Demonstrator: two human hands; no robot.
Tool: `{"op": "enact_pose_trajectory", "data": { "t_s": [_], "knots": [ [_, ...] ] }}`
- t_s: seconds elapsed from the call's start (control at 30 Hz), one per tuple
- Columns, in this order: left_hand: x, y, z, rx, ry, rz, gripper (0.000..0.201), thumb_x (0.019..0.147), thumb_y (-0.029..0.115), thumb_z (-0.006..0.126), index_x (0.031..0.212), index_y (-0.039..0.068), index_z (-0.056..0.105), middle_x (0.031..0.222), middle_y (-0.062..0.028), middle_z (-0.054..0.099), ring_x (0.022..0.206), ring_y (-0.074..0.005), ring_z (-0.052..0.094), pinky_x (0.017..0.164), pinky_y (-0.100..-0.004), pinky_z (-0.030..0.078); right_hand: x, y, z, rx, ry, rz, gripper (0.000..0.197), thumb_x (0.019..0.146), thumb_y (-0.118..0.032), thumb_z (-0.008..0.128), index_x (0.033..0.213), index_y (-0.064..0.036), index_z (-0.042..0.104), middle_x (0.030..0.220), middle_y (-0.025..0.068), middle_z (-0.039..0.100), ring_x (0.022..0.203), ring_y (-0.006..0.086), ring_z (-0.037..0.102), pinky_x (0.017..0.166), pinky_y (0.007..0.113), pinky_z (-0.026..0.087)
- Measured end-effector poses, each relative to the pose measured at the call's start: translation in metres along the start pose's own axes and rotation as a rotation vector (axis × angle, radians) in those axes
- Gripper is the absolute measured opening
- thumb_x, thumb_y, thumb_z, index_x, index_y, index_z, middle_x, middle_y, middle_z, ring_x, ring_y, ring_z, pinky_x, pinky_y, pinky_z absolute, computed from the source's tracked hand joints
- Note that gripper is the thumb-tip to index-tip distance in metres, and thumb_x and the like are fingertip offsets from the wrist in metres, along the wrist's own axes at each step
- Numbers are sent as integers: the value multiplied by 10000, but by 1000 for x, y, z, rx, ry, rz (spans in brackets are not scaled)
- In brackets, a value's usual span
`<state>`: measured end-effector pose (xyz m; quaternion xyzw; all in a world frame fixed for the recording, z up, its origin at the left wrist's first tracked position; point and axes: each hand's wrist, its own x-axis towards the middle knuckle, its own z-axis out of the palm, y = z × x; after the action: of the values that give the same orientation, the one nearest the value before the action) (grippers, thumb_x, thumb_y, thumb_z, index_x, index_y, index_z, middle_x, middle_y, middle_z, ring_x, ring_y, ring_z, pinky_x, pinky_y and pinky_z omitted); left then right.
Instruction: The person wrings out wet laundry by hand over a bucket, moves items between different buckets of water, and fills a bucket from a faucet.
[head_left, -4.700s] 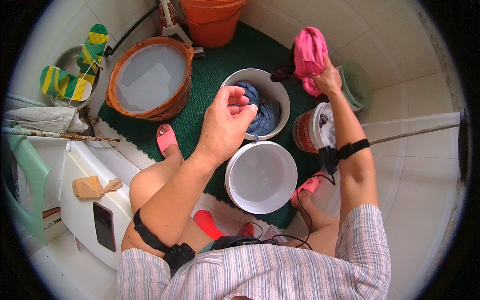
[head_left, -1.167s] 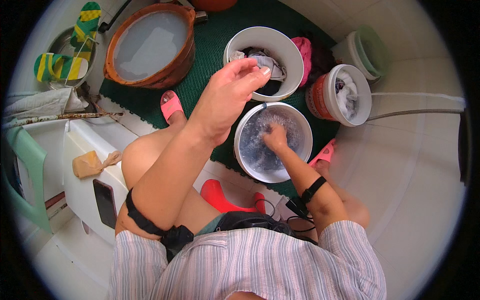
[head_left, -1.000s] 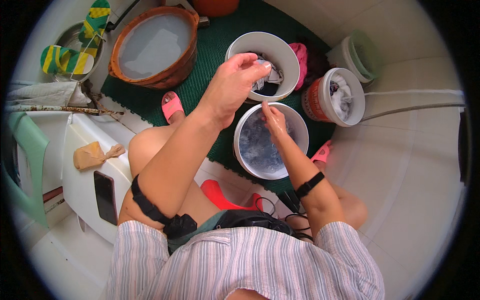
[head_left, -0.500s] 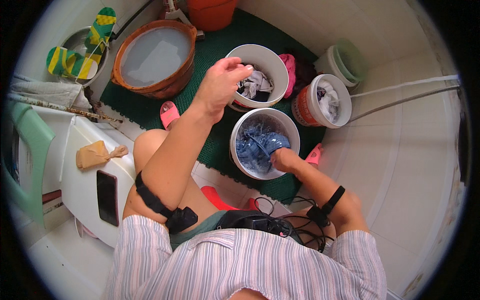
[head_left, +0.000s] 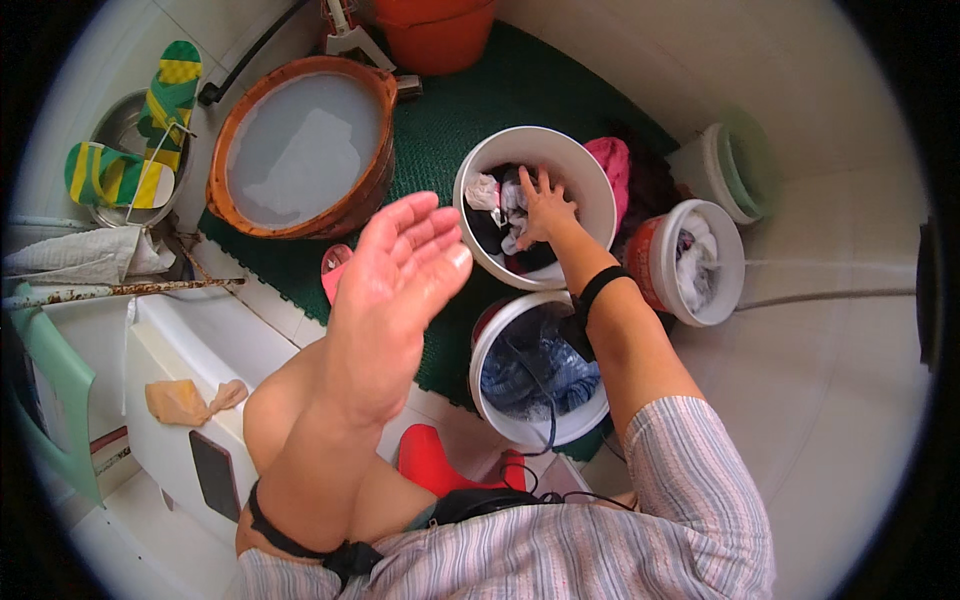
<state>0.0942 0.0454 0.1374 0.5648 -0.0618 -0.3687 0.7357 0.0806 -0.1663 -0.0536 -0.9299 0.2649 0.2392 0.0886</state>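
Observation:
My right hand (head_left: 546,207) reaches into the upper white bucket (head_left: 596,190), fingers spread over a heap of dark and pale clothes (head_left: 487,228). The fingertips appear to touch the clothes but grip nothing visible. Raised in front of me, my left hand (head_left: 400,290) holds nothing; its fingers are stretched out and the palm faces right. Below my right forearm stands a second white bucket (head_left: 585,428), where a blue denim garment (head_left: 535,372) lies in sudsy water. A cord-like strip hangs from it over the near rim.
A brown tub (head_left: 350,208) of cloudy water stands at far left on the green mat (head_left: 440,130). A smaller bucket (head_left: 735,270) with white cloth is at right, near a pink cloth (head_left: 610,170). A phone (head_left: 213,470) and a tied bag (head_left: 180,402) lie on a white surface at left.
My right hand has left the denim in the near bucket and moved up into the far bucket of clothes. My left hand has come back toward me, its fingers now straightened.

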Motion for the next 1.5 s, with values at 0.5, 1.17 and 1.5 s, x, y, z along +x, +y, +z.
{"op": "enact_pose_trajectory", "data": {
  "t_s": [0.5,1.17,1.5],
  "knots": [
    [40,-18,15,44,7,58,464,715,177,545,1095,5,342,1023,-80,439,904,-115,415,773,-237,323,-74,49,-50,982,301,-181,423,545,41,560,949,-58,486,788,69,557,711,142,527,644,257,438],
    [35,-13,6,95,-58,7,461,734,164,520,1117,7,317,1074,-110,413,987,-170,398,838,-318,297,-153,-1,112,120,-83,-62,634,673,-486,472,1213,-256,233,1276,147,139,1136,380,178,857,556,178],
    [0,7,3,21,-138,-37,443,754,159,472,1120,-19,299,1091,-144,396,1016,-206,392,837,-306,297,-146,4,124,367,-213,-9,578,693,-444,436,1166,-131,323,1213,160,272,1100,304,296,893,414,235]
  ]
}}
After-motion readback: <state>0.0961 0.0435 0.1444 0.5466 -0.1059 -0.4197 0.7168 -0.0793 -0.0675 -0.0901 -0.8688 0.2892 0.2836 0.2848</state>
